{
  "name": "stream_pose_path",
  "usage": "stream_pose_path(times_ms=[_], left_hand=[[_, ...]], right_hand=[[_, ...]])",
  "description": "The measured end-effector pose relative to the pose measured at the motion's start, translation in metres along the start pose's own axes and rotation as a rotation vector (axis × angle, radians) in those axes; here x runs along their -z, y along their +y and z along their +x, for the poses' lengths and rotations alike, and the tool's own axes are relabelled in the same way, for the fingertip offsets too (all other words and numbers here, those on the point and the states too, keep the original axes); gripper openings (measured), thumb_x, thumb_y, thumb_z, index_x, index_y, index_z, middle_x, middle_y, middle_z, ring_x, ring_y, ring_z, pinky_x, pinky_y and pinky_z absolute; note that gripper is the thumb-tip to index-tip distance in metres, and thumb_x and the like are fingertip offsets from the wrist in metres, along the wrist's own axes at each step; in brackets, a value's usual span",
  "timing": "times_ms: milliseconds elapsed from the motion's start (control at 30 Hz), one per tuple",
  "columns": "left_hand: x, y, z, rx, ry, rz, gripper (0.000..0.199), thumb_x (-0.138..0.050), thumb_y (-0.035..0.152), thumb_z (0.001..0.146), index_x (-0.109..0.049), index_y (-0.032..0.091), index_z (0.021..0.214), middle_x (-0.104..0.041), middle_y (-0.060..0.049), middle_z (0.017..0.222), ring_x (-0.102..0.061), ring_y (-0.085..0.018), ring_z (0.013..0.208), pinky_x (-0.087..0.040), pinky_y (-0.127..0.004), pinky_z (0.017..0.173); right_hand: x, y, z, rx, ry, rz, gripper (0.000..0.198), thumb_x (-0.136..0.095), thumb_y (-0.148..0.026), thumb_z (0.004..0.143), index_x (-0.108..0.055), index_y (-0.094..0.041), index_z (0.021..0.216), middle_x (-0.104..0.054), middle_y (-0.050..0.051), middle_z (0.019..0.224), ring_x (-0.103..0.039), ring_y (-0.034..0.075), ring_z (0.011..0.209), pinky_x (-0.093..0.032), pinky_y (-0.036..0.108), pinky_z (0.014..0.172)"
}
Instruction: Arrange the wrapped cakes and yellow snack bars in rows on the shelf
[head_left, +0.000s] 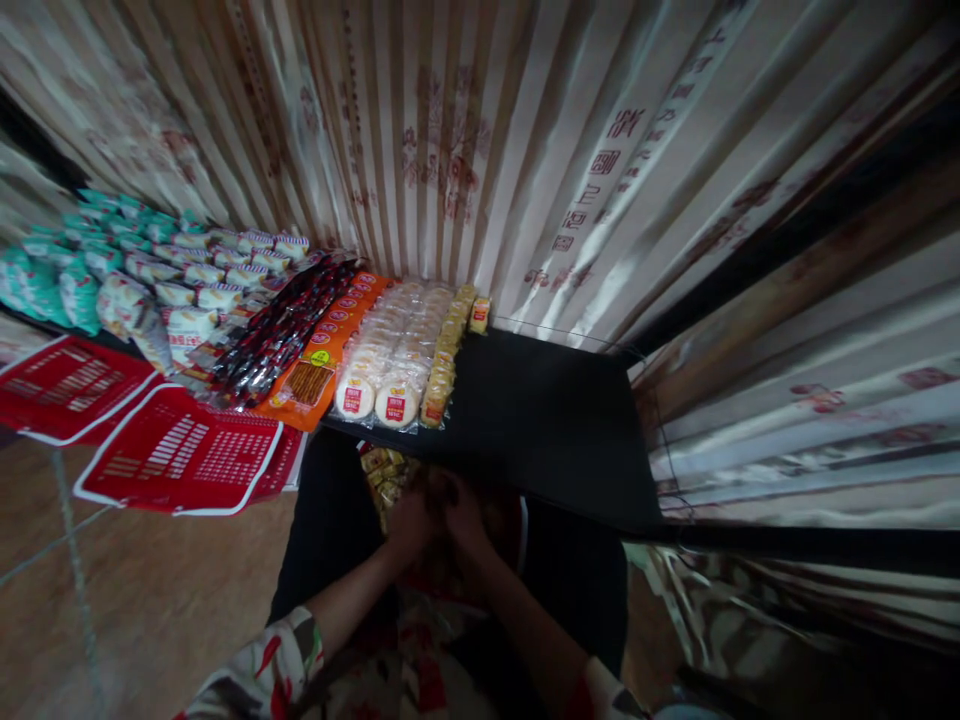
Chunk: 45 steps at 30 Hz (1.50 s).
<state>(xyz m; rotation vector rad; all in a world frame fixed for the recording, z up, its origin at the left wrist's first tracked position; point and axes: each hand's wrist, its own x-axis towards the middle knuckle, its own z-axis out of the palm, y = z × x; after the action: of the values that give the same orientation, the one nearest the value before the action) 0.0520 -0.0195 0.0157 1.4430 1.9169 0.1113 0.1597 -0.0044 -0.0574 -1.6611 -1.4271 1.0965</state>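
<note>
Head camera | left hand (412, 514) and right hand (462, 512) near yellow packets (384, 472), couldn't tell grip | snacks (292, 325) lay in rows, seemingly separating kinds

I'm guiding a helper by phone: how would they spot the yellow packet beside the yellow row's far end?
On the black table, beside the hanging curtain, find the row of yellow packets right of the round white crackers. The packet, red label showing, is at its far end, alone outside the line.
</note>
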Motion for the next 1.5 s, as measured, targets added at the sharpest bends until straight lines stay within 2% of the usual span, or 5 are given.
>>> stream_pose_path(times_ms=[433,533,900,1233,1500], left_hand=[[0.008,0.004,-0.038,-0.149,0.266,-0.424,0.029,-0.043,0.020,0.082,-0.050,0.018,0.110,-0.061,-0.008,0.111,-0.057,-0.018,0.104,-0.042,-0.032,0.091],[0.018,0.018,-0.035,-0.235,0.338,-0.474,0.024,-0.042,0.023,0.082,-0.052,0.019,0.104,-0.061,-0.007,0.105,-0.058,-0.019,0.099,-0.044,-0.035,0.089],[0.032,0.086,0.015,-0.424,0.386,-0.510,0.038,-0.037,0.016,0.080,-0.050,0.012,0.115,-0.058,-0.012,0.113,-0.054,-0.019,0.106,-0.042,-0.034,0.096],[0.037,0.139,0.070,-0.251,0.406,-0.457,0.046,-0.030,0.020,0.087,-0.040,0.013,0.132,-0.042,-0.010,0.139,-0.036,-0.018,0.129,-0.026,-0.032,0.111],[0.051,0.165,0.114,-0.284,0.402,-0.584,0.045,-0.024,0.022,0.091,-0.043,0.010,0.130,-0.037,-0.010,0.142,-0.031,-0.016,0.133,-0.021,-0.031,0.113]], right_hand=[[0.045,-0.065,-0.040,0.096,-0.005,0.224,0.053,-0.056,-0.028,0.077,-0.041,-0.022,0.127,-0.063,0.007,0.112,-0.061,0.020,0.102,-0.048,0.037,0.091],[0.057,-0.072,-0.030,0.109,0.012,0.232,0.046,-0.059,-0.029,0.075,-0.050,-0.023,0.120,-0.065,0.006,0.108,-0.062,0.020,0.099,-0.049,0.037,0.090],[0.087,-0.084,0.050,0.094,0.116,0.420,0.037,-0.064,-0.032,0.065,-0.059,-0.020,0.100,-0.069,0.006,0.093,-0.066,0.020,0.086,-0.053,0.035,0.082],[0.082,-0.088,0.146,0.229,0.186,0.301,0.034,-0.055,-0.032,0.070,-0.058,-0.021,0.103,-0.069,0.005,0.091,-0.065,0.019,0.083,-0.052,0.036,0.082],[0.083,-0.097,0.210,0.301,0.228,0.166,0.039,-0.054,-0.034,0.075,-0.059,-0.022,0.112,-0.069,0.003,0.091,-0.064,0.019,0.081,-0.051,0.034,0.077]])
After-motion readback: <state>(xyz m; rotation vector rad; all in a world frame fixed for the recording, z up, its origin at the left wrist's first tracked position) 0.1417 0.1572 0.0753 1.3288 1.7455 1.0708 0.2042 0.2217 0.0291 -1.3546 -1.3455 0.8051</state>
